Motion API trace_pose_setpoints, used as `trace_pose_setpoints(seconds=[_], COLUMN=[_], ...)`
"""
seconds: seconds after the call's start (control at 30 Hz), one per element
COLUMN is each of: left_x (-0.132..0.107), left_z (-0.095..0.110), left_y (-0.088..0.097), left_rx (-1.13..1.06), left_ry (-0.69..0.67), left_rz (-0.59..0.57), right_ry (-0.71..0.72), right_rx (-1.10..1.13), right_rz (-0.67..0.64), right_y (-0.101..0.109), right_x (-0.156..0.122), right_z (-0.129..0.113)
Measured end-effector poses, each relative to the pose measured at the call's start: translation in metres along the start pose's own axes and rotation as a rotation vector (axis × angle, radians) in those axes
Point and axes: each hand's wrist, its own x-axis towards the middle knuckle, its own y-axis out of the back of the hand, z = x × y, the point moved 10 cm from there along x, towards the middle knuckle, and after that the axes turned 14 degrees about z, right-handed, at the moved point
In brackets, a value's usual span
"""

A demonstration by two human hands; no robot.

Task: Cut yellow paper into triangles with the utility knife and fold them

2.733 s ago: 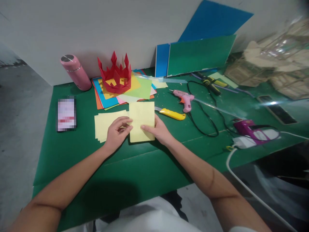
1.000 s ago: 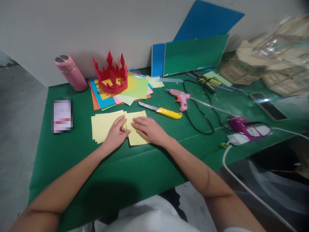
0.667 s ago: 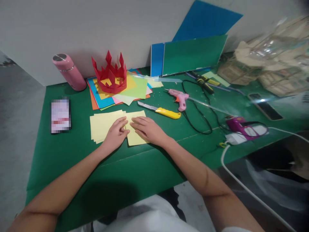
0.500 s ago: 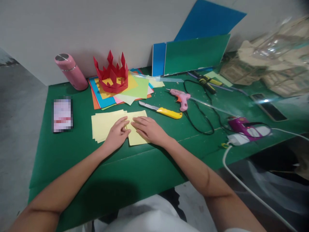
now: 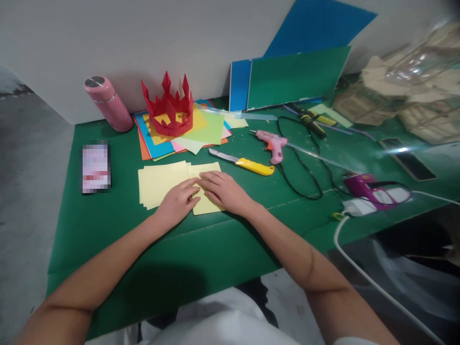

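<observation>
A folded pale yellow sheet of paper (image 5: 206, 207) lies flat on the green table under my hands. My right hand (image 5: 223, 190) rests palm down across its upper right part, fingers stretched out toward the left. From the other side, my left hand (image 5: 179, 201) reaches over the sheet's left edge. Its fingers are apart and slightly bent, and the tips nearly meet those of the right. Partly beneath the left hand is a loose stack of pale yellow paper (image 5: 160, 184). Fingers cover much of the folded sheet's left side.
Beyond the paper lie a yellow utility knife (image 5: 251, 165), blade out, and a pink glue gun (image 5: 273, 143) with a trailing cord. A red paper crown (image 5: 172, 124) stands on coloured sheets (image 5: 212, 132). At left are a pink bottle (image 5: 111, 105) and a blurred-out rectangular item (image 5: 96, 167).
My left hand has slid slightly right, its fingertips further over the folded sheet. The right hand stays on the paper. The whole view has shifted a little.
</observation>
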Motion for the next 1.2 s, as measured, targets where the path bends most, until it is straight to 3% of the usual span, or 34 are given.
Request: trace_pose_setpoints(seconds=[0.13,0.47,0.9,1.2], left_x=[0.0,0.003,0.003,0.004], left_z=[0.0,-0.013,-0.013,-0.009], left_y=[0.0,0.004,0.005,0.005], left_rx=[0.051,-0.068,-0.08,-0.041], left_ry=[-0.012,0.162,0.18,0.11], left_rz=[-0.014,0.013,0.005,0.024], right_ry=[-0.008,-0.083,-0.116,-0.113], right_rx=[0.005,0.038,0.053,0.035], right_rz=[0.001,0.027,0.034,0.027], right_y=[0.0,0.003,0.006,0.002], right_x=[0.001,0.002,0.004,0.002], right_z=[0.0,0.002,0.003,0.005])
